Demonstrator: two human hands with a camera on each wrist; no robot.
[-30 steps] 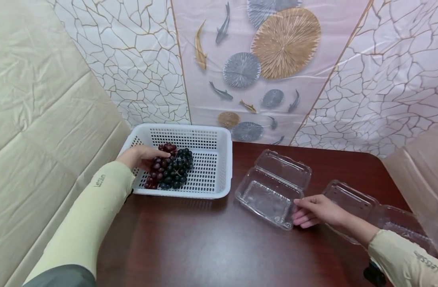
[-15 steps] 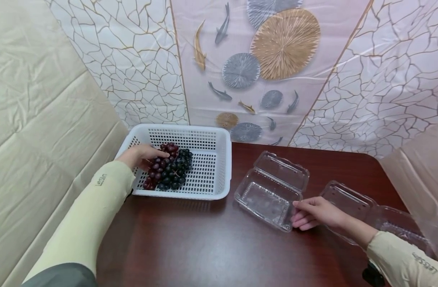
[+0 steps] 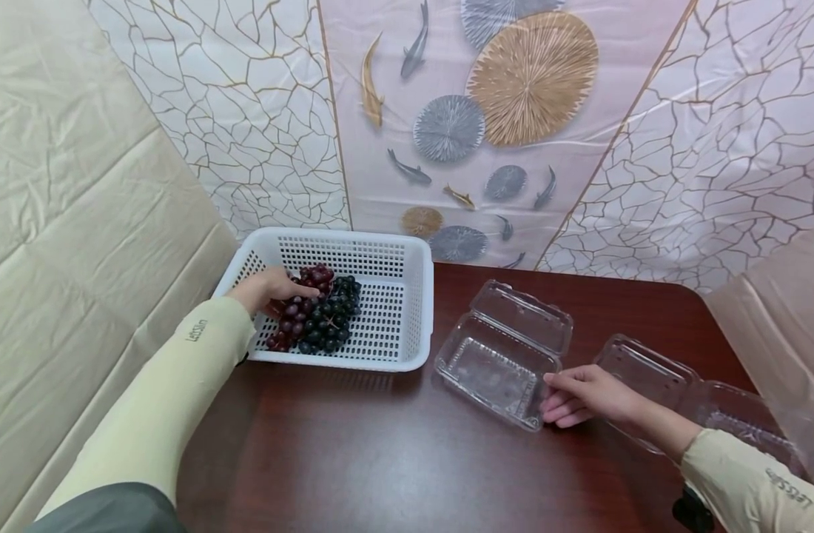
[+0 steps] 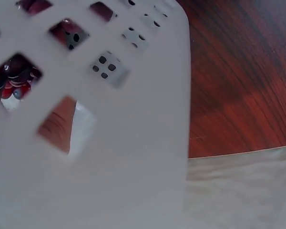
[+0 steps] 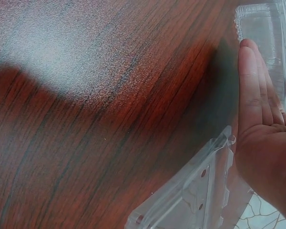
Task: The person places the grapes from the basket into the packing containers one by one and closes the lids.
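Inside the white plastic basket (image 3: pixel 416 311), my left hand (image 3: pixel 267 289) grips a bunch of red grapes (image 3: pixel 294 317), thumb over the top and the other fingers mostly hidden. A bunch of black grapes (image 3: pixel 330 326) lies against it on the right. In the left wrist view, the basket wall (image 4: pixel 133 167) blocks most of the hand, and red grapes (image 4: pixel 16 76) show through its holes. My right hand (image 3: pixel 590 396) touches the right end of an open clear plastic clamshell container (image 3: pixel 493 370). Its fingers (image 5: pixel 250 90) lie straight along the container's side in the right wrist view.
A second open clear clamshell container (image 3: pixel 647 370) lies to the right, partly behind my right forearm. The dark wooden table (image 3: pixel 380 459) meets patterned cloth (image 3: pixel 274 111) at the back and beige cloth (image 3: pixel 114 244) on the left.
My left hand has shifted very slightly to the right over the red grapes. The right hand and the clamshell stay almost where they were.
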